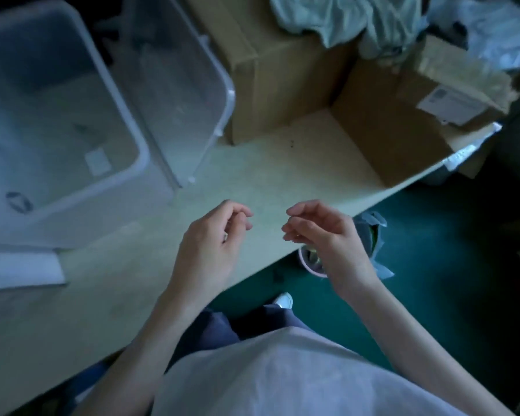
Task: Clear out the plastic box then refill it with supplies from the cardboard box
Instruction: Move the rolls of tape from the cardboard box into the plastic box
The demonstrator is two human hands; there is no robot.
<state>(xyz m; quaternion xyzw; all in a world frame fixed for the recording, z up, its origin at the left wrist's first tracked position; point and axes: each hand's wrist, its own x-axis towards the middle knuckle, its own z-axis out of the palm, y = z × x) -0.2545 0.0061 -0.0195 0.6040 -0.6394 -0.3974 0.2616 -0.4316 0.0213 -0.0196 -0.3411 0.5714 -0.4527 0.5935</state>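
You are holding both hands above the near edge of the table (267,163), forearms bare and angling in from the bottom of the view so that the fingertips are facing each other with a small gap between them. Your left hand (210,238) is hovering with its back turned up and to the left, fingers loosely curled inward, thumb lying near the forefinger, grasping nothing that shows. Your right hand (321,232) is mirroring it, wrist bent, fingers relaxed and curled toward the left hand; whether anything small is sitting between those fingertips cannot be told in the dim, blurred light. The plastic box (132,139) is sitting on the table at the left, well apart from both hands, its clear walls showing a pale floor inside with a small square label and a dark mark. Its lid (174,82) is leaning upright just beside its right rim. Two cardboard boxes are standing at the far right of the table: a taller cardboard box (270,76) touching the lid's edge, and a lower labelled box (403,121) beside it. Crumpled cloth (342,16) is lying across their tops.
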